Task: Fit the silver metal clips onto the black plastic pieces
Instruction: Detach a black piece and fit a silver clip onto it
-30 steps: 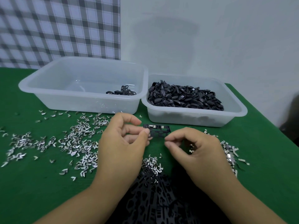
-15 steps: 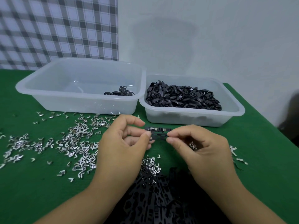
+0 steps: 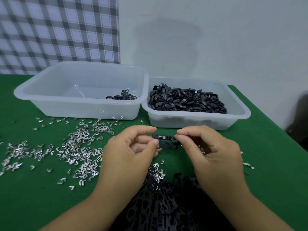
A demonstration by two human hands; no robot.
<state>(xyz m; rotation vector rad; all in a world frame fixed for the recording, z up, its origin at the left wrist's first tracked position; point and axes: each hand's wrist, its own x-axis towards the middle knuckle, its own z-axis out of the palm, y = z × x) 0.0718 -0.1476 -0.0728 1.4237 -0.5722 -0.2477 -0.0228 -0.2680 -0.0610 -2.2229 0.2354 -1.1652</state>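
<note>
Fingertips (image 3: pixel 154 143) of the left hand (image 3: pixel 126 154) pinch the left end of a black plastic piece (image 3: pixel 166 145), thumb below and the forefinger curled over the top, while the right hand (image 3: pixel 211 154) pinches the piece's right end between thumb and forefinger, its other fingers curled loosely under. The piece is held level in the air just in front of the full tub (image 3: pixel 196 119), a translucent container heaped with black plastic parts (image 3: pixel 186 101). A silver clip (image 3: pixel 162 136) sits on the piece's upper edge, towards its left end. Something silvery shows under the right palm; whether it is held or lies on the cloth, I cannot tell. Just beside the full tub, on its left, stands a larger tub (image 3: pixel 80 108) with only a few black pieces (image 3: pixel 121 97) in its near right corner. Loose silver clips (image 3: pixel 80 147) are scattered over the green tablecloth (image 3: pixel 33 202) in front and to the left of the full tub. Well in front of it, between the forearms, lies a pile of black pieces (image 3: pixel 158 207) with a few clips on its far edge.
</note>
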